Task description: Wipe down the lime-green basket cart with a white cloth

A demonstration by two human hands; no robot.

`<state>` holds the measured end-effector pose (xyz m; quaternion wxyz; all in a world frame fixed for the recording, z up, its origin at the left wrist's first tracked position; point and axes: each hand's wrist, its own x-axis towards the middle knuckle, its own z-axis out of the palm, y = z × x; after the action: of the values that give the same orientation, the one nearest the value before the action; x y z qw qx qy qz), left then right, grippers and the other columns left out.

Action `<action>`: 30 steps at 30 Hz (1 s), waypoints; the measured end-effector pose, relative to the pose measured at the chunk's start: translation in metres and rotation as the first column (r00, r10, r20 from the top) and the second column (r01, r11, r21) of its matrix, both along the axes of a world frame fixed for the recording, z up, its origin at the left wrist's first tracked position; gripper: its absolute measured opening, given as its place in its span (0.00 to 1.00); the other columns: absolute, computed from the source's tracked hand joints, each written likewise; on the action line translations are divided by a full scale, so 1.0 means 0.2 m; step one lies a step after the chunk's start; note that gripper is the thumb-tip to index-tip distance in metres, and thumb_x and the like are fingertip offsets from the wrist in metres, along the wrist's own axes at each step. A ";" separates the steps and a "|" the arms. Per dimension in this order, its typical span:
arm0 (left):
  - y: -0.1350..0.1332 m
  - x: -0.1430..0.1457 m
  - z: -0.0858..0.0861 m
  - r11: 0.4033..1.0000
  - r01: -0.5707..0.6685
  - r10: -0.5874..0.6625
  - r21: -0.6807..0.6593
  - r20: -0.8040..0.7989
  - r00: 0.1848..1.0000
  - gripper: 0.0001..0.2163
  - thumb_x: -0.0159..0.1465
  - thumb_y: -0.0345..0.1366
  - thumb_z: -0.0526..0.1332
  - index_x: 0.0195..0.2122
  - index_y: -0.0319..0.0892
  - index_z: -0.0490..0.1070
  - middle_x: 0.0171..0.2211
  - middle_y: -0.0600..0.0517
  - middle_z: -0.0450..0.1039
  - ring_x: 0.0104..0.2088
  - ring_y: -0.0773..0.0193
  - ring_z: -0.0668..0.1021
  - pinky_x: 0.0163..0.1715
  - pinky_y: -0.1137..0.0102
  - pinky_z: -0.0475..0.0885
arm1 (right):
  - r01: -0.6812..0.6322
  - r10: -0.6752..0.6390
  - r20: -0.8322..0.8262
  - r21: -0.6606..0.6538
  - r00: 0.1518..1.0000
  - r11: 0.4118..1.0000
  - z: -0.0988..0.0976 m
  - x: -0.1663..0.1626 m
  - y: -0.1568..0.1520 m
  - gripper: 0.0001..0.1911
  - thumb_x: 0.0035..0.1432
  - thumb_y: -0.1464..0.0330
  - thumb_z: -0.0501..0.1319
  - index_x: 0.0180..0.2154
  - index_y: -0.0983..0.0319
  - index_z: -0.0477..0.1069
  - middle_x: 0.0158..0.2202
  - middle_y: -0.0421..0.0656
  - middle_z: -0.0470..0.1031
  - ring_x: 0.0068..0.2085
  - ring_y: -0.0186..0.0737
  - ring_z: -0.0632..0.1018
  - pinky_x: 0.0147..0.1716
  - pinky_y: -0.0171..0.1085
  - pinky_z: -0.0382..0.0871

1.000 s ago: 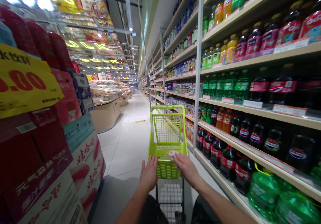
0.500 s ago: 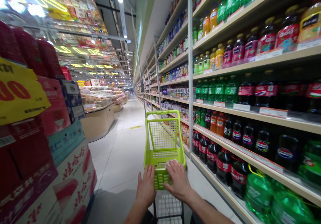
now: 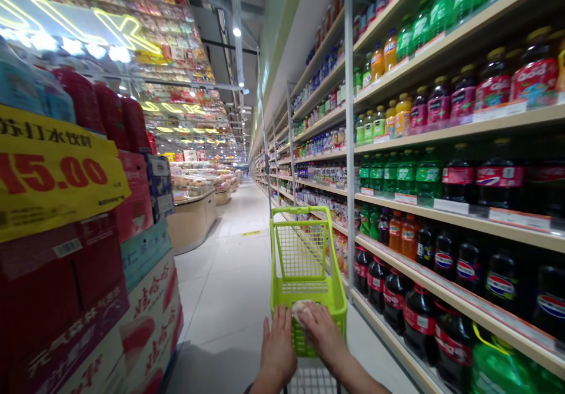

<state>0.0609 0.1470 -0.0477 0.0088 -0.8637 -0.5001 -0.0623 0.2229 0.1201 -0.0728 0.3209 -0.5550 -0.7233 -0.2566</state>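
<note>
A lime-green shopping cart (image 3: 274,270) stands in front of me, its mesh basket holding nothing that I can see. My left hand (image 3: 278,350) lies on the near-left part of the cart, fingers stretched out and close together, with nothing in it. At the near-right part, my right hand (image 3: 327,336) has its fingers bent over a crumpled white wipe (image 3: 301,309), pressed against the green plastic. Whether the wipe is cloth or paper I cannot tell. Both hands partly cover the near end of the cart.
Tall shelves of soft drink bottles (image 3: 468,261) run along the right, close to the cart. Stacked drink cartons (image 3: 150,297) with a yellow price sign (image 3: 62,173) stand at the left. The pale tiled aisle (image 3: 225,282) runs ahead past a rounded display counter (image 3: 192,220).
The view has turned slightly left, so cart and shelves sit further right and more of the price sign shows. My right hand has shifted on the cart and more of the wipe shows.
</note>
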 end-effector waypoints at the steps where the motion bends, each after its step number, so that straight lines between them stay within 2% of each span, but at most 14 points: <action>1: 0.00 0.00 0.00 1.000 0.003 -0.004 -0.009 -0.013 1.000 0.34 0.50 0.30 0.48 0.61 0.39 0.41 0.63 0.50 0.39 0.62 0.57 0.43 0.58 0.53 0.40 | -0.028 0.028 -0.002 0.011 1.000 1.000 -0.01 -0.04 0.01 0.19 0.52 0.73 0.56 0.46 0.53 0.67 0.49 0.44 0.70 0.49 0.42 0.70 0.48 0.44 0.63; 3: -0.01 -0.01 0.01 1.000 0.008 -0.009 -0.015 -0.034 0.999 0.35 0.50 0.30 0.47 0.61 0.40 0.39 0.63 0.52 0.38 0.62 0.58 0.42 0.59 0.54 0.39 | -0.068 0.068 -0.031 -0.015 0.997 0.998 0.00 -0.06 0.01 0.18 0.52 0.74 0.55 0.44 0.53 0.68 0.48 0.43 0.71 0.48 0.42 0.71 0.48 0.45 0.62; 6: -0.02 -0.01 0.00 1.000 -0.002 0.002 0.002 -0.042 0.999 0.34 0.51 0.29 0.46 0.61 0.40 0.38 0.63 0.53 0.36 0.62 0.59 0.41 0.59 0.54 0.38 | -0.080 0.069 -0.199 -0.048 0.978 0.996 0.09 0.00 0.00 0.17 0.52 0.75 0.51 0.41 0.55 0.70 0.42 0.42 0.74 0.43 0.41 0.73 0.46 0.44 0.64; 9: -0.01 -0.01 -0.01 1.000 -0.007 0.008 0.019 -0.016 1.000 0.34 0.51 0.29 0.46 0.61 0.39 0.39 0.63 0.51 0.36 0.62 0.59 0.41 0.58 0.54 0.39 | 0.060 -0.023 -0.406 0.078 0.914 0.995 0.24 0.11 0.01 0.21 0.53 0.74 0.49 0.48 0.61 0.65 0.42 0.46 0.72 0.43 0.42 0.72 0.42 0.42 0.66; 11: -0.01 0.00 -0.02 1.000 -0.005 0.005 0.020 0.000 1.000 0.34 0.51 0.29 0.47 0.61 0.38 0.39 0.63 0.50 0.36 0.62 0.58 0.41 0.58 0.53 0.39 | 0.134 -0.055 -0.426 0.158 0.903 0.978 0.34 0.14 0.03 0.21 0.52 0.74 0.50 0.49 0.62 0.64 0.41 0.47 0.71 0.42 0.43 0.71 0.41 0.42 0.66; 13: -0.01 0.00 -0.02 1.000 0.002 -0.002 0.018 0.002 1.000 0.35 0.50 0.29 0.47 0.61 0.38 0.40 0.63 0.50 0.37 0.62 0.58 0.41 0.58 0.53 0.39 | 0.138 -0.078 -0.335 0.159 0.939 0.978 0.38 0.15 0.04 0.19 0.50 0.75 0.52 0.45 0.61 0.68 0.36 0.46 0.71 0.40 0.43 0.71 0.41 0.42 0.65; 15: -0.01 0.00 -0.03 1.000 0.013 -0.012 0.016 -0.006 1.000 0.35 0.51 0.29 0.47 0.61 0.38 0.39 0.63 0.49 0.37 0.62 0.57 0.41 0.58 0.52 0.38 | 0.123 -0.098 -0.207 0.109 0.973 0.986 0.34 0.13 0.04 0.18 0.48 0.77 0.53 0.40 0.60 0.71 0.37 0.46 0.71 0.41 0.43 0.70 0.41 0.42 0.64; 17: -0.01 0.00 -0.03 1.000 0.023 -0.023 0.010 -0.015 1.000 0.35 0.51 0.29 0.47 0.61 0.38 0.39 0.63 0.50 0.36 0.62 0.57 0.41 0.58 0.52 0.38 | 0.118 -0.111 -0.134 0.048 0.985 0.992 0.25 0.09 0.03 0.20 0.44 0.80 0.52 0.40 0.61 0.71 0.44 0.48 0.70 0.44 0.45 0.70 0.43 0.43 0.63; 20: -0.03 0.01 -0.02 0.999 0.033 -0.033 0.002 -0.022 0.999 0.34 0.51 0.29 0.47 0.61 0.38 0.38 0.63 0.50 0.35 0.62 0.57 0.40 0.58 0.52 0.39 | 0.084 -0.087 -0.107 -0.033 0.990 0.996 0.09 0.02 0.00 0.24 0.44 0.81 0.51 0.44 0.61 0.69 0.47 0.48 0.70 0.46 0.43 0.71 0.45 0.41 0.63; 23: -0.04 0.01 -0.01 1.000 0.028 -0.027 0.014 -0.035 0.999 0.34 0.51 0.29 0.47 0.61 0.37 0.38 0.63 0.49 0.36 0.62 0.56 0.40 0.58 0.51 0.39 | 0.000 0.001 0.015 -0.029 1.000 1.000 0.01 0.00 -0.02 0.26 0.49 0.80 0.51 0.49 0.56 0.65 0.49 0.42 0.70 0.51 0.42 0.68 0.48 0.43 0.61; 25: -0.04 0.01 -0.01 0.999 0.031 -0.029 0.034 -0.042 0.999 0.34 0.51 0.30 0.47 0.61 0.37 0.39 0.63 0.48 0.37 0.62 0.56 0.41 0.58 0.51 0.39 | -0.040 0.039 0.116 0.006 0.993 0.999 -0.01 0.05 -0.04 0.26 0.52 0.79 0.51 0.51 0.52 0.62 0.51 0.40 0.68 0.54 0.41 0.65 0.50 0.44 0.59; 27: -0.04 0.00 -0.02 0.998 0.040 -0.038 0.055 -0.035 0.999 0.34 0.51 0.29 0.47 0.61 0.38 0.39 0.63 0.48 0.37 0.62 0.57 0.41 0.58 0.51 0.38 | -0.022 0.018 0.145 0.028 0.989 0.999 -0.02 0.17 -0.07 0.26 0.54 0.78 0.50 0.52 0.51 0.61 0.52 0.40 0.67 0.55 0.41 0.64 0.51 0.45 0.57; 30: -0.04 0.01 -0.03 0.997 0.043 -0.043 0.059 -0.016 0.999 0.35 0.50 0.29 0.47 0.61 0.39 0.38 0.63 0.50 0.36 0.62 0.58 0.41 0.58 0.51 0.37 | 0.136 -0.137 0.025 0.018 0.990 0.990 -0.03 0.34 -0.12 0.27 0.54 0.79 0.46 0.52 0.51 0.62 0.53 0.42 0.66 0.55 0.43 0.64 0.51 0.50 0.56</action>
<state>0.0628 0.1385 -0.0547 0.0365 -0.8740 -0.4793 -0.0710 0.2908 0.0965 -0.0793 0.2975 -0.5972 -0.6857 -0.2911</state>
